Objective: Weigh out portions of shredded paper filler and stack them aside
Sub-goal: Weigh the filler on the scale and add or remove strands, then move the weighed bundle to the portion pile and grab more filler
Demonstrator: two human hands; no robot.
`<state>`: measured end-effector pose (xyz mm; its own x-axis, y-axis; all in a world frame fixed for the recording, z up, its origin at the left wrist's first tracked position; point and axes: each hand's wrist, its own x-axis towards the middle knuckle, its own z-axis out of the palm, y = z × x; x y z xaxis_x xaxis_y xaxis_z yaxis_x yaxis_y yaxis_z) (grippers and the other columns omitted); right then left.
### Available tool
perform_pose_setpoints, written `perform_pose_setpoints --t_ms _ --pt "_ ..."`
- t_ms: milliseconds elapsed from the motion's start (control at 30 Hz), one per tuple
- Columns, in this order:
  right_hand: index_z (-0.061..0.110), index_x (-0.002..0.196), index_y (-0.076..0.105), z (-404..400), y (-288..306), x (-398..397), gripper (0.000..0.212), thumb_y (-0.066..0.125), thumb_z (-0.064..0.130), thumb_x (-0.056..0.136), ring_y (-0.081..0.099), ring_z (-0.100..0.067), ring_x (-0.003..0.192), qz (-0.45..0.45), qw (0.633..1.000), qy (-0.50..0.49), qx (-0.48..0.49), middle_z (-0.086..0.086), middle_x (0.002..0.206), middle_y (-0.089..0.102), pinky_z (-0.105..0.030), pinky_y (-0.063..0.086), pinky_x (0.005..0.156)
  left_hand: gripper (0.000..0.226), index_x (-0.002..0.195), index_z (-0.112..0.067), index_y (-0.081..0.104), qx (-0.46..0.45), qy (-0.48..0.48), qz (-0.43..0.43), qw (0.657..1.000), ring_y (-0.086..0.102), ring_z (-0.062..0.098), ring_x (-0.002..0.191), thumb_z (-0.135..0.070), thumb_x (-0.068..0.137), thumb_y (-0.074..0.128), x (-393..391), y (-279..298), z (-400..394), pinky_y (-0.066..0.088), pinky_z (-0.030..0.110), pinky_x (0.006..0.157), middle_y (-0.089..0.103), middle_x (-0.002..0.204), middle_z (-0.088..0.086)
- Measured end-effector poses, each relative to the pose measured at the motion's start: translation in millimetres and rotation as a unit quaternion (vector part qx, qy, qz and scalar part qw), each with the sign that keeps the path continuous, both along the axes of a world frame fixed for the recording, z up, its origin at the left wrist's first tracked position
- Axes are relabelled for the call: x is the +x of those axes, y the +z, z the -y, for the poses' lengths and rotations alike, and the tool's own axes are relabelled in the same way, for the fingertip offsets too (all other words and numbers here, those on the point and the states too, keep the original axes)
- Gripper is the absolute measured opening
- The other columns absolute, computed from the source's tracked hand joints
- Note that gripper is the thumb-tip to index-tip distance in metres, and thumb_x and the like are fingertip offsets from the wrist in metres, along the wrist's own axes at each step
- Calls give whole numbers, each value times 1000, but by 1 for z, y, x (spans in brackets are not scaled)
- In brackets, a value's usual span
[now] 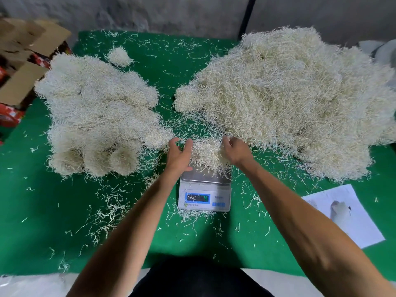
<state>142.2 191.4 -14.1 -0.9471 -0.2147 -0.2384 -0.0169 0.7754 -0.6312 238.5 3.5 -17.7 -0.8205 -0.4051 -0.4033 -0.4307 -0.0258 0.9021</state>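
Note:
A clump of cream shredded paper (206,154) lies on the far part of the steel pan of a small white digital scale (204,189), whose blue display is lit. My left hand (179,156) is at the clump's left side, fingers curved and spread, thumb against the paper. My right hand (234,152) grips the clump's right side with curled fingers. A large loose heap of filler (289,99) spreads to the right. Several rounded weighed portions are stacked together on the left (100,116).
Green mat (42,211) covers the table, littered with stray shreds. A small separate tuft (119,56) sits at the back left. Cardboard boxes (25,61) stand off the left edge. A white printed sheet (347,213) lies at the right front.

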Motion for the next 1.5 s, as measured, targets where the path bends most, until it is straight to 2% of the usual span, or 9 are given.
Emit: perform_pose_setpoints --t_ms 100,267,533,733,867,1067,1200,1400,1500 --pt "19 98 61 32 -7 25 41 38 51 109 60 -9 60 27 989 -29 -141 -2 82 70 -23 47 51 55 155 -33 23 28 -22 19 999 60 25 116 -48 106 42 -10 1 -27 61 48 85 35 157 16" --pt "10 161 28 67 -2 41 91 67 57 94 37 -28 149 106 945 -160 -266 -10 164 35 -41 32 119 44 149 -18 42 232 119 58 964 48 26 130 -28 106 45 -18 3 -47 47 48 103 41 155 8" --pt "2 152 43 99 54 27 75 56 56 102 41 -26 147 -75 975 0 -211 -16 159 43 -30 22 119 70 128 -26 60 445 112 -11 888 55 34 125 -77 80 61 -41 65 -17 48 57 102 58 133 17" --pt "-1 138 55 110 94 3 72 43 61 104 50 -20 126 -94 962 -49 -252 -18 146 53 -23 28 106 51 118 -15 61 279 97 -57 954 65 21 109 -54 107 30 -70 105 -22 57 38 92 73 103 4" --pt "20 157 36 92 121 -31 59 55 40 105 39 -19 144 -74 932 -75 -348 -4 160 38 -36 32 117 68 156 -8 29 368 40 -71 926 63 33 120 -39 99 49 -90 143 -15 54 47 98 51 143 24" --pt "29 137 64 109 155 -36 47 42 54 104 51 -8 135 -269 929 129 -219 6 148 58 -50 39 117 25 118 -17 64 473 45 -100 874 63 -9 102 -24 110 42 -119 159 -8 41 23 109 61 120 -4" --pt "22 131 70 83 171 -64 35 53 39 105 54 -12 133 -275 934 114 -197 4 146 60 -53 42 114 44 129 -3 63 424 -2 -99 900 65 31 114 -29 96 48 -124 183 -2 51 45 103 64 128 20" --pt "19 133 68 106 146 -40 37 49 36 106 60 -14 125 -369 884 207 -199 -1 135 68 -44 47 110 22 106 -32 58 455 65 -77 885 62 -13 94 -12 106 49 -110 161 2 43 15 100 67 111 13" --pt "15 125 73 101 127 -45 29 57 29 106 63 -12 119 -312 902 181 -238 -2 128 71 -42 50 108 63 128 -1 65 448 15 -39 893 66 32 116 -53 102 42 -90 158 8 45 48 111 68 119 24"
